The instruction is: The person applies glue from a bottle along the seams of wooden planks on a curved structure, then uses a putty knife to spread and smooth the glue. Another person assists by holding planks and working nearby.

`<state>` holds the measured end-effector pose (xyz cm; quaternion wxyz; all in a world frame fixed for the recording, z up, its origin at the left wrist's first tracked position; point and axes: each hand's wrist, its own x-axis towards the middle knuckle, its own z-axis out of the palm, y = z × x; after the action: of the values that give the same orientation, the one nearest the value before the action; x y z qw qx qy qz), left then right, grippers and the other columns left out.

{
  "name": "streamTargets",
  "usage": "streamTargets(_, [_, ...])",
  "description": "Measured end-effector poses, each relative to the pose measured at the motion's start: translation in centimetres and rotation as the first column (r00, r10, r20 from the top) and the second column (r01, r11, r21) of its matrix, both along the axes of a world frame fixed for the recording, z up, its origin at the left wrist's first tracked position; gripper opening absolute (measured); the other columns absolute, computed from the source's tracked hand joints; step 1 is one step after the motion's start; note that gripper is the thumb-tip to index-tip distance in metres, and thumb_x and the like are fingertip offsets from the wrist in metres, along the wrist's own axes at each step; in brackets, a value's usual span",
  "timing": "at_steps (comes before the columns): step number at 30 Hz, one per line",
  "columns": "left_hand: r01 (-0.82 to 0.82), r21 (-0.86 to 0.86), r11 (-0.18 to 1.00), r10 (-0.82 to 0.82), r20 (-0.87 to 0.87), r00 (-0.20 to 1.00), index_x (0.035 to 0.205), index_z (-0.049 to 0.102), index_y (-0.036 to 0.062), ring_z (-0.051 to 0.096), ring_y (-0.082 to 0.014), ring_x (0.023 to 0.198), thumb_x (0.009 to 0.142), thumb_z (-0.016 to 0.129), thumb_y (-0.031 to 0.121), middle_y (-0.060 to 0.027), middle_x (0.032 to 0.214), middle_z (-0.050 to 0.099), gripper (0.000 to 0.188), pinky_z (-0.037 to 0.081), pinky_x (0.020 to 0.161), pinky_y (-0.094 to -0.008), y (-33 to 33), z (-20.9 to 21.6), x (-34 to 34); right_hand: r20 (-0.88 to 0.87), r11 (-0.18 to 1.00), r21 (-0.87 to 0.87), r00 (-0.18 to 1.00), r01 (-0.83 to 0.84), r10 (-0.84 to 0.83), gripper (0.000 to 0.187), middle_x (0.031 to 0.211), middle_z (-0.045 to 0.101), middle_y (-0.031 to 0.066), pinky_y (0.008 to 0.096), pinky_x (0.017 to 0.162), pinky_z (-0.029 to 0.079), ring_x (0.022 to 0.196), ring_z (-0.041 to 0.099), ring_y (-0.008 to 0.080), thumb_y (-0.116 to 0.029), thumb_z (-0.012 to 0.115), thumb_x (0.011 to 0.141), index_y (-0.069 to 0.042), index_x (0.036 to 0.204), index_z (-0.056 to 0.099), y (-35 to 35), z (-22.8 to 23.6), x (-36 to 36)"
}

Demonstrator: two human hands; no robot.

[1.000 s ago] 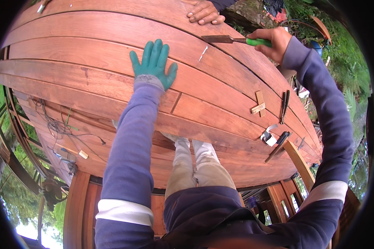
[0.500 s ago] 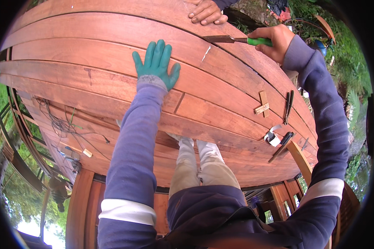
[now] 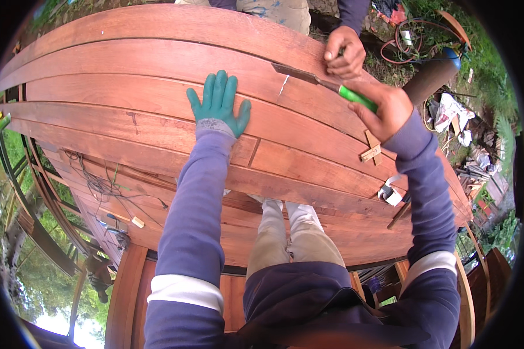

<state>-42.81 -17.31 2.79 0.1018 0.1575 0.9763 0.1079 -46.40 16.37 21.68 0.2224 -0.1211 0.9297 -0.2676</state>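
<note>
My left hand (image 3: 218, 104), in a teal-green coated glove, lies flat with fingers spread on the reddish wooden planks (image 3: 157, 61). My bare right hand (image 3: 387, 110) is closed around the green handle of a flat-bladed tool (image 3: 302, 74) with a dark, rusty-looking blade. I cannot tell whether it is a chisel or a scraper. The blade points left, its tip over a plank close to a white mark (image 3: 284, 85). Just beyond my right hand is another person's hand (image 3: 344, 53), fingers curled; what it holds, if anything, cannot be made out.
Two crossed wood pieces (image 3: 372, 149) and a white roll (image 3: 391, 192) lie on the planks near my right forearm. Tangled cables (image 3: 96, 177) rest lower left. The other person's legs (image 3: 276, 13) show beyond the far edge, with a hose (image 3: 398, 51) and scraps on the ground.
My right hand and the tool have come nearer and the blade has left the seam between planks. The other person's hand has lifted from the wood, moved right and curled. My left hand stays flat.
</note>
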Motion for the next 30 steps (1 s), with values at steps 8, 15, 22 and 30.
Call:
streamTargets(8, [0.009, -0.011, 1.000, -0.009, -0.019, 1.000, 0.150, 0.045, 0.0165, 0.029, -0.0318, 0.151, 0.094, 0.059, 0.047, -0.0111, 0.161, 0.036, 0.065, 0.010, 0.118, -0.0700, -0.2, -0.4, 0.3, 0.605, 0.580, -0.064, 0.494, 0.812, -0.625, 0.037, 0.092, 0.071, 0.0071, 0.0367, 0.075, 0.052, 0.082, 0.066, 0.0190, -0.015, 0.072, 0.092, -0.002, 0.126, 0.064, -4.4, -7.1, 20.6])
streamTargets(15, [0.073, 0.070, 0.995, -0.060, -0.168, 0.984, 0.151, 0.043, 0.0134, 0.032, -0.0353, 0.150, 0.091, 0.064, 0.041, -0.0156, 0.159, 0.038, 0.069, 0.010, 0.117, -0.0709, 0.3, -0.5, 0.3, 0.293, 0.782, -0.043, 0.756, 0.622, -0.585, 0.025, 0.098, 0.067, 0.0239, 0.0510, 0.078, 0.052, 0.092, 0.064, 0.0462, -0.019, 0.068, 0.090, -0.006, 0.111, 0.062, -6.4, -11.3, 26.8])
streamTargets(22, [0.061, 0.046, 0.997, -0.052, -0.186, 0.981, 0.150, 0.043, 0.0138, 0.031, -0.0352, 0.149, 0.092, 0.064, 0.042, -0.0141, 0.160, 0.037, 0.067, 0.012, 0.117, -0.0693, 0.1, -0.3, 0.3, 0.288, 0.707, -0.135, 0.710, 0.694, -0.643, 0.026, 0.094, 0.065, 0.0221, 0.0475, 0.073, 0.053, 0.086, 0.065, 0.0432, -0.016, 0.070, 0.087, -0.005, 0.109, 0.062, -6.3, -5.1, 23.6])
streamTargets(30, [0.025, 0.140, 0.990, 0.008, -0.228, 0.974, 0.139, 0.051, 0.0142, 0.037, -0.0344, 0.145, 0.090, 0.069, 0.040, -0.0132, 0.154, 0.043, 0.059, 0.016, 0.116, -0.0667, -0.2, -0.7, 0.5, -0.108, 0.969, 0.107, 0.971, 0.224, -0.212, 0.030, 0.092, 0.066, 0.0196, 0.0477, 0.067, 0.054, 0.080, 0.068, 0.0397, -0.017, 0.069, 0.089, -0.011, 0.119, 0.065, 1.5, -3.0, 9.7])
